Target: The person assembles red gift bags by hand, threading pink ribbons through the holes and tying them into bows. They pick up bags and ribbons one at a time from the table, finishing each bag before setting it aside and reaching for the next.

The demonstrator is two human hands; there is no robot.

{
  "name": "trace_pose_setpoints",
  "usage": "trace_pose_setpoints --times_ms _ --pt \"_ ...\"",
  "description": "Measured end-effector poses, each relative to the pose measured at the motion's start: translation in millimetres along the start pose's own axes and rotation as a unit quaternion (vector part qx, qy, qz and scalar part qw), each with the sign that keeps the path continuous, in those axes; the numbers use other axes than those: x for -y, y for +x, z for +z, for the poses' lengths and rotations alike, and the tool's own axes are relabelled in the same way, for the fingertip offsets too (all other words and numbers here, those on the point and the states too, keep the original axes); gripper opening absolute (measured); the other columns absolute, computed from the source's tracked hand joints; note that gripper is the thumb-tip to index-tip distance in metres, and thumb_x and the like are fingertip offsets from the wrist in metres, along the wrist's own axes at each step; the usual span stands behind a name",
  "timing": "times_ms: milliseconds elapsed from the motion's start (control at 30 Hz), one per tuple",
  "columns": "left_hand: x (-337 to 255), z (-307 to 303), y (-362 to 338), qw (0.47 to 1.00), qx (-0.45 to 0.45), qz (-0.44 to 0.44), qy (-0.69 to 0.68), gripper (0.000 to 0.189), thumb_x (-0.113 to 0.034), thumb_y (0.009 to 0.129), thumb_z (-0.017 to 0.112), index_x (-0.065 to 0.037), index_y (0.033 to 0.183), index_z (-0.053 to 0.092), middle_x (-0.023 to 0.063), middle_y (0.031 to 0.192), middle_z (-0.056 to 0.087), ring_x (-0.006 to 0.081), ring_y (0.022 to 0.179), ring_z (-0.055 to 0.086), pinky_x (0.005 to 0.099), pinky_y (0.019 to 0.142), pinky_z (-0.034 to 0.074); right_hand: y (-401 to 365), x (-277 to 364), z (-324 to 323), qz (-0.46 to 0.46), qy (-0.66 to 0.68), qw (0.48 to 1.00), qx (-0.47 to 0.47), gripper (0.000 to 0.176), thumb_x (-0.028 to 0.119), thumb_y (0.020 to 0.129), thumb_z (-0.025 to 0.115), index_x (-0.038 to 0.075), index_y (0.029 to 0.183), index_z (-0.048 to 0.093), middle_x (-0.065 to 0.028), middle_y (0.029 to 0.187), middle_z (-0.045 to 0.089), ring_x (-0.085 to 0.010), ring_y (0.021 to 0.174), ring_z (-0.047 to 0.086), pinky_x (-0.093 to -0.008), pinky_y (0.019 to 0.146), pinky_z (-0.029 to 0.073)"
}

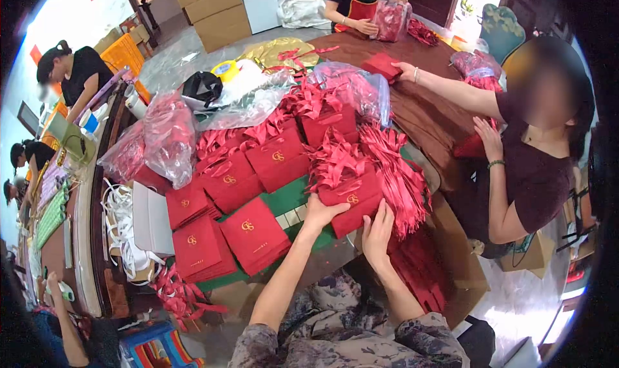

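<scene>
A red paper gift bag [361,214] with gold lettering and red ribbon handles stands in front of me, at the near end of a row of similar bags. My left hand [322,212] grips its left side, thumb across the front and fingertips hidden behind. Against its lower right side lies my right hand [378,234], fingers stretched out and thumb apart. Loose red ribbons [335,156] cover the bag's top. A thick bundle of red ribbon cords [403,181] lies just right of it. Flat stacks of red bags [255,229] lie to the left on a green surface [284,197].
Plastic-wrapped red bags [169,136] and a yellow tape roll [225,70] lie farther back. A co-worker [535,155] at the right reaches over the brown tablecloth [419,110] with a red bag. Another person [361,7] handles a plastic pack across the table. White cords [122,220] hang at left.
</scene>
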State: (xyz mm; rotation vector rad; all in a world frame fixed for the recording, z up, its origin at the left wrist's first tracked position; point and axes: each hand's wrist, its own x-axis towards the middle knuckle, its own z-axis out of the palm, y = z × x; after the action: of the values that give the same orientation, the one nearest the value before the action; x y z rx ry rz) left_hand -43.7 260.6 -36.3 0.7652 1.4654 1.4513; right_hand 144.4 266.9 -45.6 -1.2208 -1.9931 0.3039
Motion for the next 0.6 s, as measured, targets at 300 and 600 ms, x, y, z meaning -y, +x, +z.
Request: trace_pose_setpoints --times_ms 300,600 --pt "21 8 21 0.99 -0.04 -0.06 -0.124 0.078 -0.002 0.06 0.093 -0.002 0.13 0.058 0.0089 0.124 0.067 0.0246 0.114 0.064 0.0383 0.104 0.049 3 4 4 0.026 -0.016 0.999 0.021 0.064 0.012 0.097 0.059 -0.009 0.15 0.029 -0.0331 0.143 0.04 -0.0468 0.131 0.041 -0.0503 0.112 0.034" --pt "9 20 -23 0.978 -0.017 -0.091 -0.188 0.072 -0.01 0.073 0.088 -0.001 0.136 0.053 0.0108 0.128 0.066 0.0233 0.114 0.063 0.0383 0.102 0.049 -7 7 -5 0.051 0.006 0.998 0.023 0.079 0.027 0.097 0.06 -0.007 0.155 0.018 -0.0329 0.153 0.023 -0.0481 0.141 0.025 -0.0562 0.118 0.021"
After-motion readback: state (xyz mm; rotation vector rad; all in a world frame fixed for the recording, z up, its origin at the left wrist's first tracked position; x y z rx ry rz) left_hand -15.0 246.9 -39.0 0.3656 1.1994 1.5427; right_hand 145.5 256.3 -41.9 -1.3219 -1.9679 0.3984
